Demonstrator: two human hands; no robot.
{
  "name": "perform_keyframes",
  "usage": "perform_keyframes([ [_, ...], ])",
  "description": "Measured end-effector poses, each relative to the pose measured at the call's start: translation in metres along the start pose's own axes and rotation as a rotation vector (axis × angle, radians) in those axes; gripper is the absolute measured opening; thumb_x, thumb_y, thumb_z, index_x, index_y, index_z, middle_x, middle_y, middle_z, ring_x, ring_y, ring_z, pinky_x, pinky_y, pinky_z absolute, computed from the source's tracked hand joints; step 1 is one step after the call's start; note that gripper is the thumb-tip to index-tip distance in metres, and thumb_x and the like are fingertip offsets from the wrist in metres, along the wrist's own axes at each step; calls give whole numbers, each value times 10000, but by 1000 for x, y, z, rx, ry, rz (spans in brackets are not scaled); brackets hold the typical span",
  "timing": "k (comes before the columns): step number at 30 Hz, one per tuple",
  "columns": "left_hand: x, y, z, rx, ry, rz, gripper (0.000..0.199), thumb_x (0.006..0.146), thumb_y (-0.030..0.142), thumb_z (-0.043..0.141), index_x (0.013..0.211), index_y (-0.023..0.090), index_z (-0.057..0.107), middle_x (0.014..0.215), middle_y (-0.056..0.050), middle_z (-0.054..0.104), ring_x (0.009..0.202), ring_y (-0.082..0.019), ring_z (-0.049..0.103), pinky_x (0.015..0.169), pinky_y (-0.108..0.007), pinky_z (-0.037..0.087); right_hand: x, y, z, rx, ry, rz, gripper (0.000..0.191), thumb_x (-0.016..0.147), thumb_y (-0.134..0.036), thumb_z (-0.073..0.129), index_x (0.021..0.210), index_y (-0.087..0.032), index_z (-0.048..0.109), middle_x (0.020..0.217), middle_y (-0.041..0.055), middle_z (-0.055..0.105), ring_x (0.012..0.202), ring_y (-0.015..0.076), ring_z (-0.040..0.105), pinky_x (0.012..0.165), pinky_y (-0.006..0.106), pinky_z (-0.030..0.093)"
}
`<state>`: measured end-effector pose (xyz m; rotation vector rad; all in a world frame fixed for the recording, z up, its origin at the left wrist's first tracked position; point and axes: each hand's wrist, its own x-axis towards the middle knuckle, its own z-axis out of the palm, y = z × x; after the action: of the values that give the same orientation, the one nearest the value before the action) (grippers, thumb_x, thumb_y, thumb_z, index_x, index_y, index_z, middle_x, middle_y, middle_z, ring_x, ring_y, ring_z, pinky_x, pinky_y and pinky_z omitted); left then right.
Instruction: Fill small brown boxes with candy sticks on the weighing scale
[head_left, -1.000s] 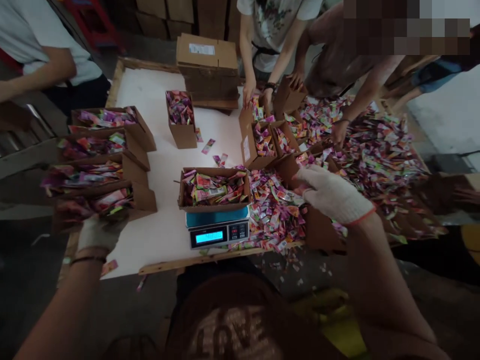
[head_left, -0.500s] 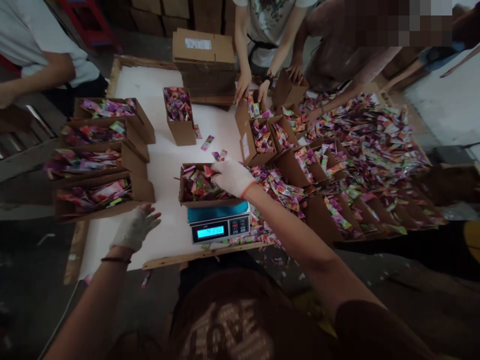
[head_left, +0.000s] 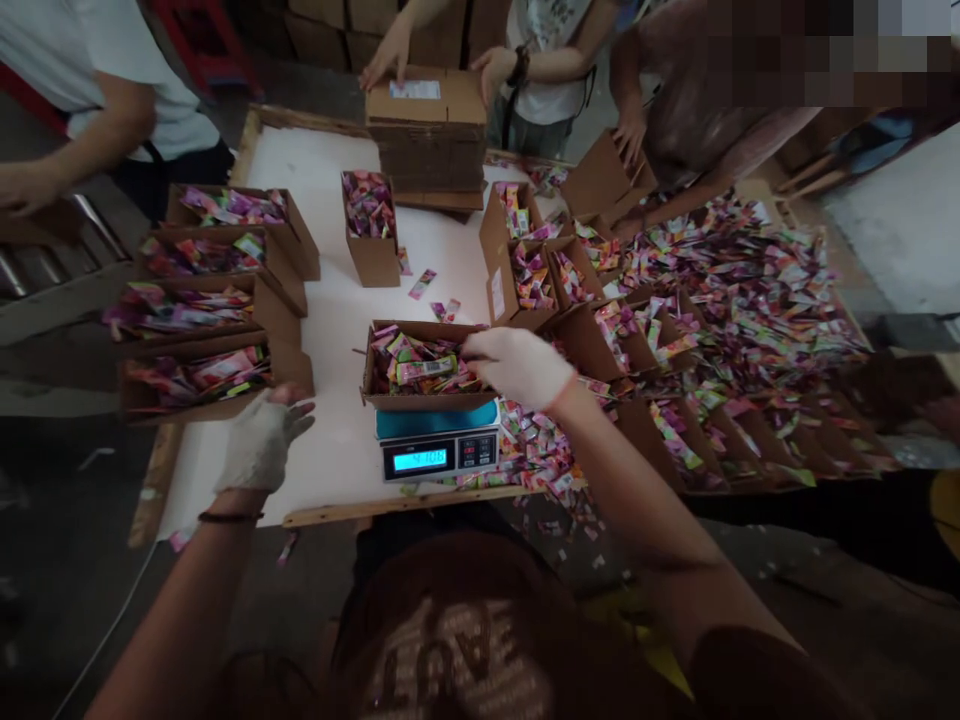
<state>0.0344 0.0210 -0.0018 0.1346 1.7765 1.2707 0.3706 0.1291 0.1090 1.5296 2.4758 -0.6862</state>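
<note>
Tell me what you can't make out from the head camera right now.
Head view:
Scale display: digits too small and blurred to read for sure.
Sachets in the cardboard box: print too small to read.
Right hand: its own glove hides whether the fingers hold anything.
Top right: pixelation hides part of a co-worker.

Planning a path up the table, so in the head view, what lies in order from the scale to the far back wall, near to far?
digital scale → box of packets → tall box → stack of flat boxes → stacked cartons
</note>
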Motion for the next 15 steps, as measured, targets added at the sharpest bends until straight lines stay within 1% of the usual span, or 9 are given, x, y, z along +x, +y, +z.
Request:
perform_keyframes([
  [2, -7, 10, 18, -17, -37, 77, 126, 921, 252, 802, 1036, 205, 779, 1121, -94, 839, 953, -224, 787, 767, -286, 643, 41, -35, 15, -64, -169, 11, 366, 1117, -205, 689, 1393, -235, 928, 1442, 152, 912, 1357, 339, 852, 1145, 415, 660],
  [3, -11, 13, 26, -17, -65, 99, 170, 901, 262, 824, 1055, 201, 788, 1172, -113, 853, 981, -242, 800, 794, -310, 654, 56, -47, 20, -96, -243, 23, 414, 1117, -177, 672, 1449, -211, 917, 1510, 182, 891, 1401, 356, 844, 1150, 429, 663],
  [4, -15, 15, 32, -14, -97, 110, 202, 888, 277, 842, 1068, 199, 795, 1219, -131, 858, 1008, -260, 810, 826, -336, 663, 66, -56, 23, -122, -290, 35, 457, 1119, -153, 651, 1497, -192, 903, 1570, 207, 864, 1443, 371, 830, 1155, 445, 663],
  [6, -22, 13, 39, -2, -142, 118, 239, 883, 304, 860, 1087, 196, 798, 1292, -151, 855, 1052, -283, 821, 882, -377, 670, 71, -61, 22, -136, -304, 44, 495, 1124, -137, 620, 1536, -187, 890, 1623, 219, 837, 1478, 380, 814, 1146, 449, 660],
  [8, -25, 5, 37, 15, -144, 111, 265, 888, 321, 862, 1108, 194, 790, 1326, -159, 846, 1074, -288, 817, 929, -404, 667, 55, -51, 12, -85, -222, 30, 453, 1111, -162, 650, 1475, -216, 912, 1531, 178, 884, 1399, 350, 838, 1080, 396, 653],
  [10, -23, -5, 28, 38, -127, 99, 284, 882, 343, 864, 1113, 200, 781, 1321, -156, 840, 1084, -297, 807, 948, -422, 666, 24, -28, -3, 12, -100, 4, 351, 1073, -195, 699, 1334, -237, 931, 1309, 108, 932, 1208, 293, 858, 961, 337, 629],
  [12, -16, -17, 12, 61, -116, 83, 263, 869, 355, 861, 1079, 219, 780, 1276, -138, 836, 1082, -301, 795, 924, -411, 667, -18, 6, -18, 100, 13, -7, 228, 1044, -224, 714, 1161, -248, 909, 1062, 38, 896, 1003, 244, 811, 848, 316, 588],
  [13, -12, -22, 4, 69, -106, 72, 233, 866, 350, 852, 1050, 228, 779, 1242, -126, 832, 1069, -296, 788, 894, -394, 663, -39, 24, -24, 117, 54, 0, 175, 1037, -244, 718, 1086, -261, 885, 965, 12, 856, 935, 231, 777, 818, 315, 571],
  [15, -5, -30, -13, 71, -70, 42, 171, 866, 324, 825, 1003, 236, 773, 1170, -105, 819, 1032, -274, 774, 842, -357, 650, -77, 59, -32, 90, 70, 64, 81, 988, -268, 761, 990, -281, 841, 838, 0, 785, 820, 226, 720, 753, 327, 545],
])
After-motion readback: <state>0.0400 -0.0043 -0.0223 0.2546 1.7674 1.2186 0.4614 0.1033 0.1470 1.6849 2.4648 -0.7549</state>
